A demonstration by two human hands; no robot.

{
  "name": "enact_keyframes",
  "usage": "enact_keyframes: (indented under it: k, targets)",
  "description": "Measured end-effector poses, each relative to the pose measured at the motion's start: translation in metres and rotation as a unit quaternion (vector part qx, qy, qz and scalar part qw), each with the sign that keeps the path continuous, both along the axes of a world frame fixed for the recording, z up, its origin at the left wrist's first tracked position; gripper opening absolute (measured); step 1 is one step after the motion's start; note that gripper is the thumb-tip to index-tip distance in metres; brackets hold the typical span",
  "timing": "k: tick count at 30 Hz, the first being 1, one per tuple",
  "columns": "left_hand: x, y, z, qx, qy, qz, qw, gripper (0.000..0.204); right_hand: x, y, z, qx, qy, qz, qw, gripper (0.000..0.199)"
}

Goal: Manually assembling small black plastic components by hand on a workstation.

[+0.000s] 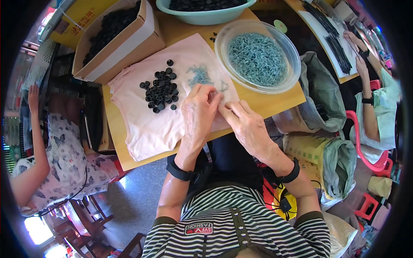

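Observation:
Over the near right part of a pale pink cloth [150, 129], my left hand [199, 114] and my right hand [249, 125] almost meet at the fingertips. Both are closed in a pinch; whatever they hold is hidden or too small to name. Just beyond my left fingers lies a small heap of thin blue-grey pin-like pieces [200, 75], with a few loose ones beside it. Left of that heap, several small round black caps [161, 92] are piled on the cloth. A clear round tub [294, 64], full of the same blue-grey pieces, stands beyond my right hand.
A cardboard box [124, 47] of black parts stands at the far left, and a pale green basin [206, 17] holds more at the back. Open sacks [327, 86] stand right of the wooden table [279, 103]. People sit on both sides; one person's hands [359, 56] hold dark strips.

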State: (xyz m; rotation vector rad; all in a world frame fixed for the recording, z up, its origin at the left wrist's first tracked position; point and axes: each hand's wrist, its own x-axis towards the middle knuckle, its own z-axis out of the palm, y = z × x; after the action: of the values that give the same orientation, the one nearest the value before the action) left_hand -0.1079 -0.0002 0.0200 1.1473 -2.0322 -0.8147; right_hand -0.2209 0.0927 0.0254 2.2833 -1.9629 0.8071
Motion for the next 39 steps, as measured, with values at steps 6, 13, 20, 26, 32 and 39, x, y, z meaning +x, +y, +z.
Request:
enact_keyframes:
  k: [6,13,20,26,32,39]
  targets:
    - [0.0,-0.001,-0.001,0.0,-0.001,0.017,1.0,0.009,-0.005,-0.003,-0.003,0.011,-0.08,0.0,0.997,0.023]
    - [0.0,-0.001,-0.003,0.001,0.012,0.031,0.999,0.009,-0.002,-0.006,0.001,-0.014,-0.074,0.023,0.997,0.023]
    - [0.001,-0.002,-0.008,-0.045,0.015,0.044,0.998,0.01,-0.008,-0.009,0.0,0.011,-0.148,0.036,0.988,0.017]
    - [0.032,0.012,0.011,0.149,0.234,0.022,0.96,0.006,-0.009,-0.006,0.01,0.161,-0.595,-0.002,0.788,0.019]
    - [0.061,0.034,0.04,0.321,0.35,-0.007,0.88,0.012,-0.005,-0.01,0.03,0.239,-0.773,0.053,0.586,0.026]
    - [0.072,0.039,0.049,0.341,0.364,-0.018,0.866,0.012,0.01,-0.015,0.035,0.261,-0.802,0.076,0.532,0.025]
